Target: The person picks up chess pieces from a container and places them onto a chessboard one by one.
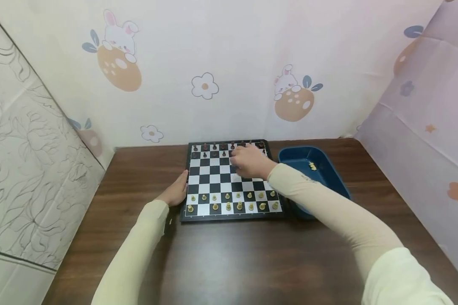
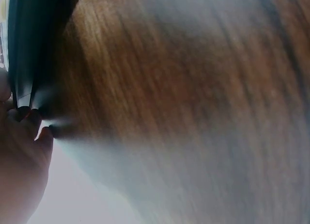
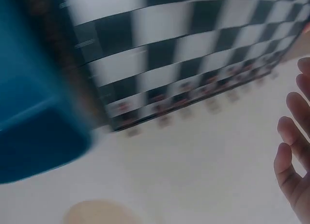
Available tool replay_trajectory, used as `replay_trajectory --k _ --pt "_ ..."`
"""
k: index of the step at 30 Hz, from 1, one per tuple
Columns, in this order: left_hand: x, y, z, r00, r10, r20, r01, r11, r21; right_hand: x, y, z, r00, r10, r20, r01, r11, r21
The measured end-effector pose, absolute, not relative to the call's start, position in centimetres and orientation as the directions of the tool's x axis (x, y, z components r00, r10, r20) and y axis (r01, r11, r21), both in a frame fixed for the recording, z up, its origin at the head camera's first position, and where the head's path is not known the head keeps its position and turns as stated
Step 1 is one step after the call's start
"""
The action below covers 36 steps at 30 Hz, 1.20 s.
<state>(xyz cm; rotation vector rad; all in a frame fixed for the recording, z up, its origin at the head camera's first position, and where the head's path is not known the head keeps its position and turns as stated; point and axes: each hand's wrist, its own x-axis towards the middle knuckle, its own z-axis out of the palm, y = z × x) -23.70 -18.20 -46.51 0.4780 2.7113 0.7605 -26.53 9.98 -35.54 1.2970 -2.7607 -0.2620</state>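
A black-and-white chessboard [image 1: 210, 178] lies on the table, with pale yellow chess pieces [image 1: 239, 206] in two rows at the near side. Dark red-brown chess pieces [image 1: 214, 146] stand along the far side, some hidden by the right hand. My left hand [image 1: 177, 189] holds the board's left edge; in the left wrist view, its fingers [image 2: 44, 139] bend in against the dark side of the board. Above the right half of the board is my right hand [image 1: 249, 162]. Its fingers [image 3: 289, 129] are loosely bent and apart in the right wrist view, with nothing visible between them.
A blue tray [image 1: 337, 178] stands close to the board's right side, with a few small yellow pieces [image 1: 312, 166] in it. My right forearm crosses over the tray. Behind the brown wooden table [image 1: 213, 262] rises a wall covering [image 1: 236, 114] printed with rabbits and flowers.
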Motion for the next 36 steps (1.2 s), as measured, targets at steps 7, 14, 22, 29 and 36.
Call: replay_trajectory --k 7,14,22,29,36 --pt "-23.5 -18.3 -46.3 -0.907 0.377 -0.187 0.216 0.798 0.562 -27.8 17.4 -36.1 -0.776 -0.63 -0.006 -0.618 0.76 0.201" --pt "-23.6 -18.4 -46.4 -0.909 0.361 -0.206 0.199 0.813 0.547 -28.6 23.1 -37.0 -0.831 -0.557 0.008 -0.546 0.818 0.183" --pt "-23.7 -18.3 -46.9 -0.909 0.374 -0.186 0.223 0.811 0.541 -28.5 28.4 -38.4 -0.86 -0.51 -0.003 -0.502 0.846 0.18" --pt "-23.5 -18.3 -46.5 -0.91 0.374 -0.18 0.221 0.803 0.553 -28.4 30.3 -39.2 -0.867 -0.496 -0.049 -0.486 0.819 0.305" --pt "-23.6 -18.2 -46.5 -0.909 0.358 -0.215 0.187 0.809 0.557 -28.7 31.3 -40.7 -0.853 -0.517 -0.075 -0.504 0.777 0.378"
